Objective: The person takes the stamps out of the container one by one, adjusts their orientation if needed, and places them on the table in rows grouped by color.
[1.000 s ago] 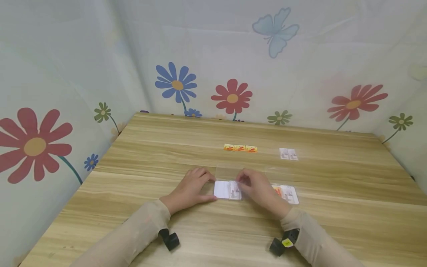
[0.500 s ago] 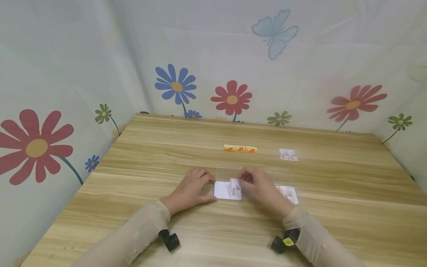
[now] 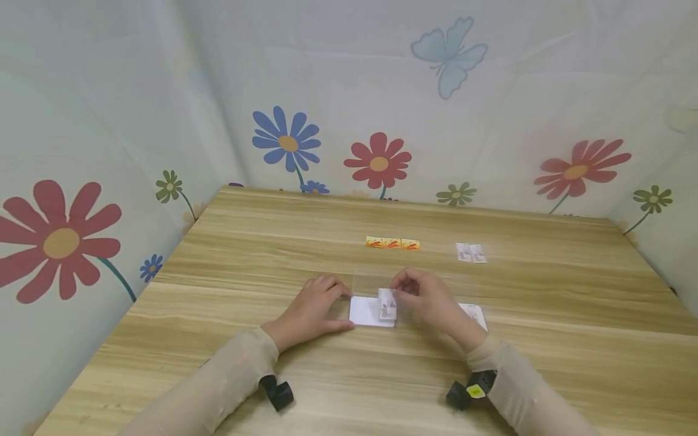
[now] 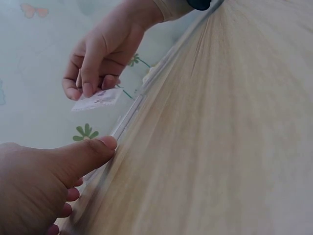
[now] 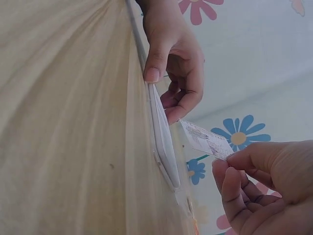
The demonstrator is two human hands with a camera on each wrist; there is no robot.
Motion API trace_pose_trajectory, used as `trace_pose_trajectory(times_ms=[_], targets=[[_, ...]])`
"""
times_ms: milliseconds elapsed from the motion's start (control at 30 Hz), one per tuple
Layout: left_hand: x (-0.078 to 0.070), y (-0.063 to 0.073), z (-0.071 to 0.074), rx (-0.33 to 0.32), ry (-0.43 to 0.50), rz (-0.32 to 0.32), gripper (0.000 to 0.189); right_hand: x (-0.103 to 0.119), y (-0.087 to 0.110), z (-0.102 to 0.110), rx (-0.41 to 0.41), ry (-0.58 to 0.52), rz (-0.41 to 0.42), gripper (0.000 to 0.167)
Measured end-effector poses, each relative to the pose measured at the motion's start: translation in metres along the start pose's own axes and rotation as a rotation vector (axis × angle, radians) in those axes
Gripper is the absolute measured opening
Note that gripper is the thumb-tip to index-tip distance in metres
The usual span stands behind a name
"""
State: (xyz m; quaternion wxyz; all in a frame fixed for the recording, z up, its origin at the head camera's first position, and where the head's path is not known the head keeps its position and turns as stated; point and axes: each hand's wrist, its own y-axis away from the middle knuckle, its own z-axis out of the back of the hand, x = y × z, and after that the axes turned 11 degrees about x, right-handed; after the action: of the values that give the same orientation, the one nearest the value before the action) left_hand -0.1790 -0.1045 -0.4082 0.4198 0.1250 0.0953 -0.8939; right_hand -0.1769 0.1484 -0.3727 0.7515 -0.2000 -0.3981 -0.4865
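Left forearm [image 3: 209,378] and right forearm [image 3: 531,390] both sleeved, angled inward, pointing toward the far edge of the surface [image 3: 272,242]. Left hand [image 3: 312,306] low, thumb straight and spread from loosely bent fingers, palm side toward the right edge. Right hand [image 3: 432,303] raised clear of the surface, thumb and index tips in a pinch, other fingers curled. Hands near each other, not touching.
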Motion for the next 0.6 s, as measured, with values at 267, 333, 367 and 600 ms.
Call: trace_pose_trajectory(times_ms=[267,333,367,600], targets=[[-0.001,0.001,-0.001,0.001,-0.004,0.0,0.051,0.0,0.003,0.008,0.003,-0.006,0.013,0.011],[-0.001,0.001,-0.001,0.002,-0.002,0.002,0.052,0.001,0.003,0.01,-0.002,-0.006,0.03,0.011],[-0.001,0.001,-0.001,-0.002,-0.004,-0.001,0.052,0.0,0.003,0.011,0.0,-0.006,0.04,0.011],[-0.001,0.001,-0.002,-0.012,-0.01,-0.006,0.051,0.0,0.004,0.017,0.001,-0.019,0.082,0.011]])
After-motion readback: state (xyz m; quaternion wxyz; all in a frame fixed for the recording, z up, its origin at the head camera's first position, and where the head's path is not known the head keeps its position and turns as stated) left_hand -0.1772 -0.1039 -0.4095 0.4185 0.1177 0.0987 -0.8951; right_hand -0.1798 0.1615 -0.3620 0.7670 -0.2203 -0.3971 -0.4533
